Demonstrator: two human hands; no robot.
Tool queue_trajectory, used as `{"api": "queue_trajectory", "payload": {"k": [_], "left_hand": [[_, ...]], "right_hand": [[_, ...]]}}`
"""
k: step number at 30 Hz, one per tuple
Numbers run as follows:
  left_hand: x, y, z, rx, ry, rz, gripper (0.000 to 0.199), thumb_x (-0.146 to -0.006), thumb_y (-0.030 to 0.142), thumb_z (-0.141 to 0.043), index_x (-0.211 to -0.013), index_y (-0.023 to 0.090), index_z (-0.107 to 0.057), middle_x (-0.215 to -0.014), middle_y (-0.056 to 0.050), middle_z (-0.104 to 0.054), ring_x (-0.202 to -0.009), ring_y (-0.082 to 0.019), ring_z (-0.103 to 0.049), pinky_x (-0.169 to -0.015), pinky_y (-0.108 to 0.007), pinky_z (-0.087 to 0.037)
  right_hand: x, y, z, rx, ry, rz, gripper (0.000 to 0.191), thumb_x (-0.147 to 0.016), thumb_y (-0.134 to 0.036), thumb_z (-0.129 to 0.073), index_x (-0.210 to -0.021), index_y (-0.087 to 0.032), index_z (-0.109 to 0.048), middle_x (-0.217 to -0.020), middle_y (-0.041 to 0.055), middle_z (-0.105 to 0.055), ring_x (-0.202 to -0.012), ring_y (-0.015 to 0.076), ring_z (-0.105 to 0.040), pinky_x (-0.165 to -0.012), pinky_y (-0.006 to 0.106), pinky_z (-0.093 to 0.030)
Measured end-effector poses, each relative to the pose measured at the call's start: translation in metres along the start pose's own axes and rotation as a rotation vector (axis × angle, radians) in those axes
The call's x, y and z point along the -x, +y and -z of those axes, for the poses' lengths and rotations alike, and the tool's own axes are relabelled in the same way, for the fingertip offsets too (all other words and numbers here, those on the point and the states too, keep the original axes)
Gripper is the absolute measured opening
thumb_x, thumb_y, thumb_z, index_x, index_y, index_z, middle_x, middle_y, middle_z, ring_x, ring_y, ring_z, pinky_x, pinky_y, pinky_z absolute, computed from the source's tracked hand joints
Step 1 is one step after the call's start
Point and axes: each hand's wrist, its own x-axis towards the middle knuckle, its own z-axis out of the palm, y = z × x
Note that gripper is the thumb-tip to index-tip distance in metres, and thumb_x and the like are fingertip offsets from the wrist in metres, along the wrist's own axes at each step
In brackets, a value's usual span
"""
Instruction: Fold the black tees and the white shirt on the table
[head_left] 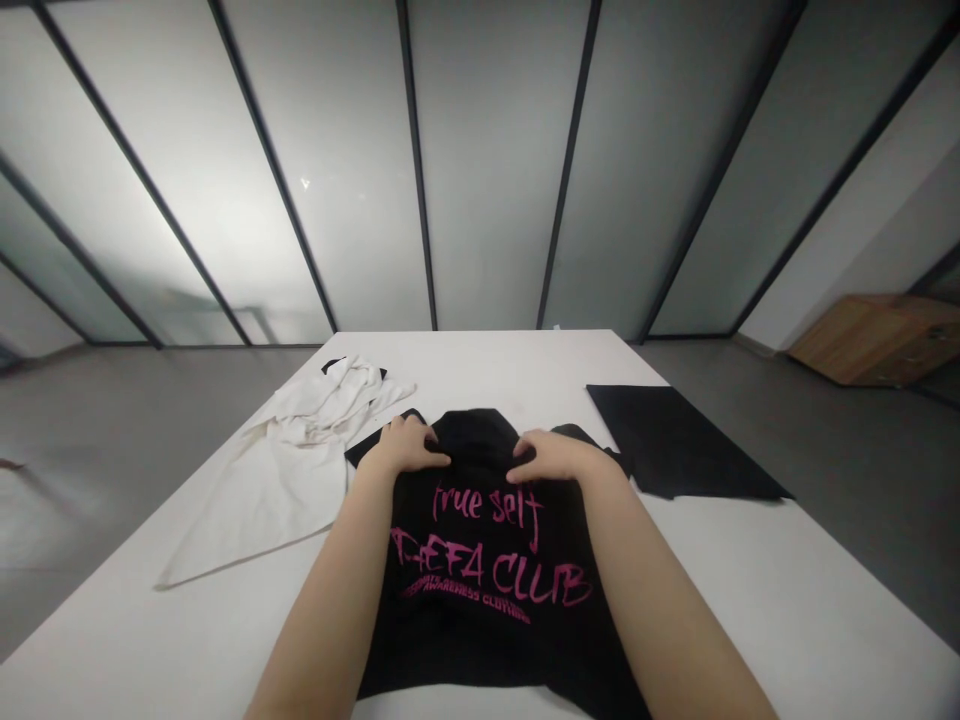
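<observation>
A black T-shirt [487,645] with pink lettering lies spread before me on the white table, its upper part raised and bunched. My left hand [405,445] is at the left shoulder area, thumb and fingers closed on the fabric beside the neck. On the other side of the neck, my right hand [555,456] pinches the cloth just above the lettering. Folds and fingers partly hide the neckline. Both forearms cover the shirt's side edges.
A crumpled white garment [300,470] lies on the left of the white table [465,360], with a bit of black cloth at its far end. Flat folded black fabric [675,440] is at the right edge. Frosted glass panels [487,170] stand behind; a wooden piece [862,340] is far right.
</observation>
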Motion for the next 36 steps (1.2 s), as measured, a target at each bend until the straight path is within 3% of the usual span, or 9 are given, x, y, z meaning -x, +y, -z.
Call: {"api": "queue_trajectory", "payload": {"k": [1, 3, 6, 9, 15, 21, 27, 31, 36], "left_hand": [[0.000, -0.003, 0.002, 0.044, -0.128, -0.008, 0.039, -0.076, 0.062, -0.076, -0.093, 0.027, -0.080, -0.112, -0.011, -0.077, -0.116, -0.041, -0.065, -0.098, -0.047, -0.050], [-0.003, -0.009, 0.002, 0.141, -0.234, 0.005, 0.048, -0.090, 0.066, -0.059, -0.088, 0.024, -0.080, -0.098, -0.011, -0.079, -0.104, -0.035, -0.071, -0.092, -0.041, -0.052], [-0.013, -0.016, -0.010, 0.193, -0.015, 0.035, 0.045, -0.103, 0.041, -0.040, -0.114, 0.019, -0.077, -0.101, -0.011, -0.080, -0.099, -0.028, -0.074, -0.089, -0.037, -0.053], [-0.021, -0.020, -0.028, 0.161, 0.065, 0.035, 0.051, -0.094, 0.028, -0.053, -0.144, 0.021, -0.062, -0.123, -0.012, -0.077, -0.112, -0.027, -0.072, -0.094, -0.034, -0.052], [-0.025, -0.025, -0.039, 0.139, 0.006, 0.026, 0.025, -0.091, 0.034, -0.063, -0.108, 0.023, -0.077, -0.111, -0.011, -0.079, -0.108, -0.030, -0.073, -0.087, -0.036, -0.054], [-0.015, -0.021, -0.005, 0.283, 0.069, 0.055, 0.020, -0.095, 0.031, -0.054, -0.098, 0.022, -0.072, -0.075, -0.002, -0.075, -0.072, -0.019, -0.072, -0.068, -0.028, -0.050], [0.003, -0.007, 0.033, 0.499, 0.394, 0.159, 0.019, -0.096, 0.030, -0.052, -0.107, 0.024, -0.066, -0.069, 0.002, -0.073, -0.059, -0.016, -0.068, -0.063, -0.026, -0.048], [0.003, 0.003, 0.033, 0.681, 0.630, 0.123, 0.021, -0.100, 0.031, -0.047, -0.116, 0.026, -0.060, -0.088, 0.000, -0.077, -0.070, -0.017, -0.072, -0.069, -0.028, -0.053], [-0.001, 0.010, 0.022, 0.630, 0.907, 0.038, 0.019, -0.103, 0.031, -0.044, -0.114, 0.024, -0.058, -0.097, -0.003, -0.071, -0.089, -0.019, -0.069, -0.082, -0.030, -0.054]], "right_hand": [[0.003, 0.000, 0.003, -0.032, -0.135, -0.006, 0.041, -0.079, -0.058, -0.083, -0.101, -0.025, -0.078, -0.110, 0.0073, -0.076, -0.100, 0.0275, -0.069, -0.087, 0.034, -0.050], [0.007, 0.002, 0.006, -0.073, -0.160, -0.035, 0.040, -0.089, -0.060, -0.073, -0.104, -0.023, -0.078, -0.110, 0.0077, -0.078, -0.098, 0.0258, -0.071, -0.085, 0.032, -0.051], [0.006, 0.011, 0.006, -0.074, 0.023, -0.127, 0.048, -0.086, -0.041, -0.078, -0.130, -0.022, -0.071, -0.120, 0.0086, -0.077, -0.101, 0.0238, -0.072, -0.085, 0.030, -0.052], [0.002, 0.021, 0.001, -0.011, -0.027, -0.207, 0.064, -0.073, -0.031, -0.087, -0.135, -0.025, -0.070, -0.118, 0.0069, -0.077, -0.099, 0.0237, -0.072, -0.084, 0.030, -0.052], [-0.005, 0.028, -0.003, 0.053, -0.053, -0.257, 0.010, -0.081, -0.028, -0.075, -0.088, -0.022, -0.080, -0.085, 0.0046, -0.078, -0.079, 0.0218, -0.070, -0.070, 0.029, -0.047], [0.005, 0.027, 0.018, 0.051, 0.250, -0.280, 0.022, -0.089, -0.030, -0.061, -0.104, -0.023, -0.074, -0.095, 0.0068, -0.077, -0.083, 0.0220, -0.067, -0.067, 0.029, -0.042], [0.023, 0.007, 0.032, 0.008, 0.596, -0.211, 0.015, -0.083, -0.024, -0.062, -0.097, -0.025, -0.066, -0.089, 0.0041, -0.072, -0.076, 0.0210, -0.060, -0.064, 0.029, -0.036], [0.032, -0.007, 0.036, -0.033, 0.740, -0.254, 0.009, -0.087, -0.031, -0.063, -0.095, -0.027, -0.063, -0.087, 0.0042, -0.070, -0.077, 0.0231, -0.059, -0.067, 0.031, -0.035], [0.031, -0.012, 0.035, -0.100, 1.005, -0.230, 0.014, -0.091, -0.024, -0.052, -0.104, -0.025, -0.058, -0.094, 0.0076, -0.068, -0.084, 0.0262, -0.060, -0.074, 0.033, -0.039]]}}
